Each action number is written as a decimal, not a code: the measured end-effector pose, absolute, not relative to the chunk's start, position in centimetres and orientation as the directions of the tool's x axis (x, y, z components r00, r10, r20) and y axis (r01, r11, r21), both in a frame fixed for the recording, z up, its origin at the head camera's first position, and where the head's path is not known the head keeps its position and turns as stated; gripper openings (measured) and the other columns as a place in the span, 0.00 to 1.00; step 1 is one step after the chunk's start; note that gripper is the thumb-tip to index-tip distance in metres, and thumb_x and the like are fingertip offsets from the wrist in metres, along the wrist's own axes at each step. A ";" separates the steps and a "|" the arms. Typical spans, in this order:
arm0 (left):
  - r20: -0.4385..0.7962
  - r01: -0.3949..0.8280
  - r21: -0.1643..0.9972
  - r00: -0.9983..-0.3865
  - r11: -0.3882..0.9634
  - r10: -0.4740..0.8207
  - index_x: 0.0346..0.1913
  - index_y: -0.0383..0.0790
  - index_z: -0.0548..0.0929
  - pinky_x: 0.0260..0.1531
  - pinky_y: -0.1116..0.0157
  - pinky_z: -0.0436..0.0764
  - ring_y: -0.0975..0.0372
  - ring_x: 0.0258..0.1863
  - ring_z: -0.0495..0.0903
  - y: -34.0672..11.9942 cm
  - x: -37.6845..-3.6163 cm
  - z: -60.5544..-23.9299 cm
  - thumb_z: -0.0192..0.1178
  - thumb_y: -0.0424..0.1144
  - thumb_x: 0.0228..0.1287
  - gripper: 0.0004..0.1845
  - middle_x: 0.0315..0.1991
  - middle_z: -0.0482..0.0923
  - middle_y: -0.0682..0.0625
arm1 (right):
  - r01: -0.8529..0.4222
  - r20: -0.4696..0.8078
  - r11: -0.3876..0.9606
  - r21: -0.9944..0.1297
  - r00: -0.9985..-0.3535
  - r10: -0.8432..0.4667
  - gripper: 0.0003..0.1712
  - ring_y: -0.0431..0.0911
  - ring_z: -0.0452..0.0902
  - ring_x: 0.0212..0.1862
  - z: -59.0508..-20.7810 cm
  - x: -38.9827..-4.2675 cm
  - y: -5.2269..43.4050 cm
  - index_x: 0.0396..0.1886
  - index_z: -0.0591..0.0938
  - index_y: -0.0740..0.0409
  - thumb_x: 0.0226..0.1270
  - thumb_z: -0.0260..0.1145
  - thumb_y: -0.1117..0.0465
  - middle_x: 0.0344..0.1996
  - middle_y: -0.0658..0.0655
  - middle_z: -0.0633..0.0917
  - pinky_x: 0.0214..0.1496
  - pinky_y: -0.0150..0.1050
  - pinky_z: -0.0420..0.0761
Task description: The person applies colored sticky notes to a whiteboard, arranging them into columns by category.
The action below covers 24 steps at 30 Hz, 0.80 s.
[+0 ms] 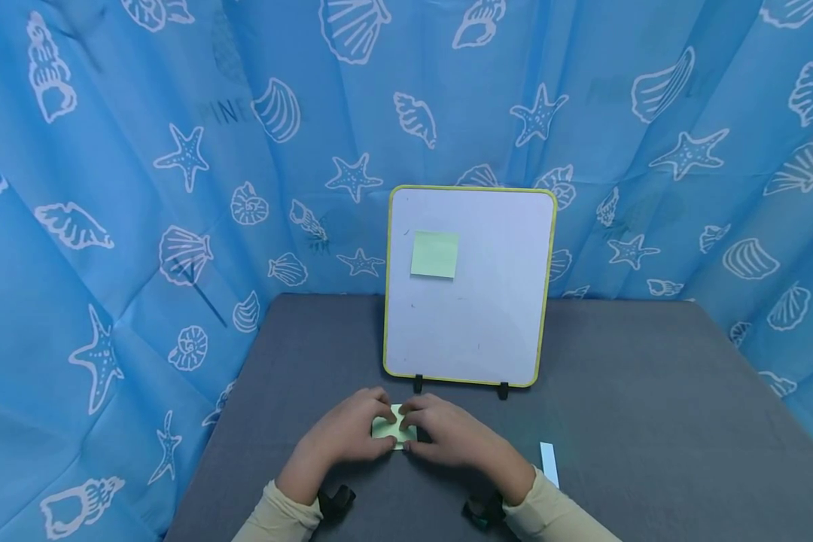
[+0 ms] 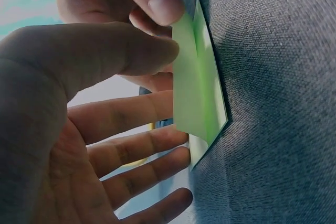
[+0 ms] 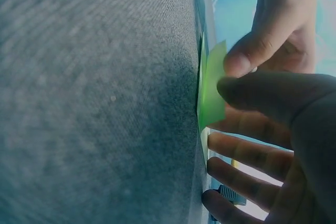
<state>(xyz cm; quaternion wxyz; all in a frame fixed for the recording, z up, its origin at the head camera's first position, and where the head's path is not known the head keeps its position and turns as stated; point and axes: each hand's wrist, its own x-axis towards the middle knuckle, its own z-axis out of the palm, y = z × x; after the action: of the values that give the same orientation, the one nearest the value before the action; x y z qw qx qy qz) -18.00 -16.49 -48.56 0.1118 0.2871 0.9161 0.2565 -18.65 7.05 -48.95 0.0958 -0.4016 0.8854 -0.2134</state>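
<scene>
A light green sticky note (image 1: 382, 428) lies on the grey table in front of the whiteboard, between both hands. Its near flap stands bent up from the rest, as the left wrist view shows on the note (image 2: 188, 87). My left hand (image 1: 352, 430) pinches that raised flap between thumb and index finger, the other fingers spread behind it. Close beside it, my right hand (image 1: 452, 433) pinches the same flap (image 3: 214, 93) with thumb and index finger. Both thumbs are nearly touching. The far part of the note rests on the cloth.
Behind the hands a yellow-edged whiteboard (image 1: 481, 316) stands on small black feet (image 1: 503, 391), bearing another green sticky note (image 1: 435, 254). To the right of the right wrist lies a white strip (image 1: 549, 461). A blue shell-patterned curtain (image 1: 352, 98) hangs behind the grey table (image 1: 637, 406).
</scene>
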 end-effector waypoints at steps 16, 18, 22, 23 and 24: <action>-0.062 0.441 0.539 -0.829 0.717 0.556 0.45 0.48 0.91 0.51 0.57 0.82 0.60 0.52 0.80 -16.4 -18.1 -48.7 0.64 0.45 0.76 0.08 0.51 0.81 0.56 | -0.669 0.009 0.610 -0.424 -0.677 -0.736 0.10 0.47 0.80 0.65 -48.8 -18.4 6.8 0.52 0.90 0.52 0.80 0.65 0.58 0.61 0.52 0.86 0.67 0.47 0.82; -0.053 0.446 0.543 -0.827 0.712 0.559 0.41 0.49 0.90 0.50 0.58 0.82 0.60 0.50 0.80 -16.4 -18.1 -48.7 0.64 0.43 0.77 0.07 0.49 0.81 0.56 | -0.672 0.017 0.610 -0.420 -0.678 -0.735 0.11 0.47 0.81 0.65 -48.8 -18.4 6.8 0.53 0.89 0.53 0.80 0.65 0.59 0.60 0.52 0.86 0.66 0.47 0.83; -0.035 0.462 0.534 -0.825 0.708 0.565 0.37 0.50 0.88 0.48 0.58 0.82 0.60 0.49 0.81 -16.4 -18.1 -48.7 0.62 0.41 0.78 0.09 0.49 0.82 0.55 | -0.677 0.035 0.607 -0.416 -0.679 -0.733 0.12 0.46 0.82 0.62 -48.9 -18.4 6.7 0.57 0.88 0.55 0.80 0.64 0.61 0.58 0.51 0.87 0.65 0.46 0.83; -0.032 0.465 0.530 -0.825 0.709 0.565 0.36 0.50 0.87 0.48 0.58 0.82 0.60 0.49 0.81 -16.4 -18.1 -48.7 0.62 0.41 0.79 0.09 0.49 0.82 0.54 | -0.676 0.037 0.608 -0.417 -0.681 -0.732 0.13 0.45 0.82 0.62 -48.9 -18.4 6.7 0.58 0.87 0.55 0.80 0.64 0.61 0.57 0.51 0.88 0.64 0.46 0.84; -0.032 0.466 0.525 -0.826 0.712 0.563 0.36 0.51 0.86 0.48 0.58 0.81 0.60 0.49 0.81 -16.4 -18.1 -48.6 0.61 0.41 0.79 0.09 0.49 0.82 0.54 | -0.673 0.037 0.609 -0.419 -0.683 -0.729 0.13 0.45 0.82 0.61 -48.9 -18.4 6.7 0.58 0.87 0.55 0.80 0.64 0.61 0.56 0.50 0.88 0.64 0.45 0.84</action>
<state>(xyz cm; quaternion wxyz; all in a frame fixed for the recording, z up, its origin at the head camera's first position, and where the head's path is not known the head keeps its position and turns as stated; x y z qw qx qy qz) -18.08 -16.44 -48.65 0.0952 0.2795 0.9204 0.2563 -18.43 6.75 -48.89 0.0688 -0.3921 0.8944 -0.2040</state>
